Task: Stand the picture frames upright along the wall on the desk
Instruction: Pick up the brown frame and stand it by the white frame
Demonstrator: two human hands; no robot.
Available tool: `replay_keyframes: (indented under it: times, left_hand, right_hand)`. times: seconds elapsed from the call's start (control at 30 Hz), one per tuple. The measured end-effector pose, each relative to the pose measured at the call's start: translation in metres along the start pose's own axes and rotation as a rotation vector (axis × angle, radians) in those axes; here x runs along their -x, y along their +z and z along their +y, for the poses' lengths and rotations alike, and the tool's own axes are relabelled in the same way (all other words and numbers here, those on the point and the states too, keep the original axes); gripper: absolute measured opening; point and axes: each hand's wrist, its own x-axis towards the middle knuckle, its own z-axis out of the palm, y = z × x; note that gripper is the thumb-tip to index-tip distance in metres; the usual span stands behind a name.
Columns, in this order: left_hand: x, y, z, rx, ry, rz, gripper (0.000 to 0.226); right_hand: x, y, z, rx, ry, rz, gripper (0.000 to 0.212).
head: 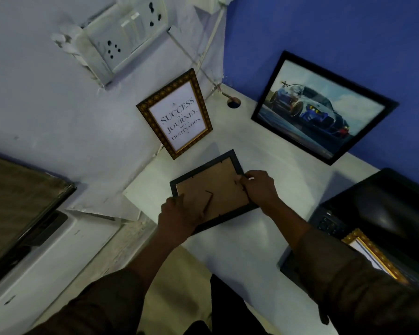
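A black picture frame (218,180) shows its brown cardboard back, held over the white desk (288,180) near its left edge. My left hand (179,216) grips its near left corner and my right hand (260,187) grips its right edge. A gold-patterned frame with the text "Success is a journey" (177,114) stands upright against the pale left wall. A larger black frame with a car picture (322,107) leans upright against the blue wall. Another gold frame (373,255) lies flat at the right, partly hidden by my right sleeve.
A black laptop or printer (382,209) sits at the desk's right side under the gold frame. A cable hole (234,102) is in the desk's far corner, with cords running up to a wall socket board (121,37). A white appliance (34,262) stands left of the desk.
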Motion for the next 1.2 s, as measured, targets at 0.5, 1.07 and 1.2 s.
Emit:
replay_keyframes:
  times: [0.5,1.07,1.2]
  left_hand:
    - [0.156,0.006,0.001,-0.001,0.506,0.466,0.019]
    - [0.272,0.044,0.071,0.877,0.399,-0.424,0.031]
    - [0.288,0.072,0.121,0.790,0.480,-0.584,0.029]
  right_hand:
    - [0.202,-0.053,-0.032,-0.342,-0.118,0.079,0.035]
    - [0.358,-0.152,0.143,-0.197,-0.124,0.397,0.030]
    - [0.374,-0.189,0.185,-0.363,-0.100,0.407,0.034]
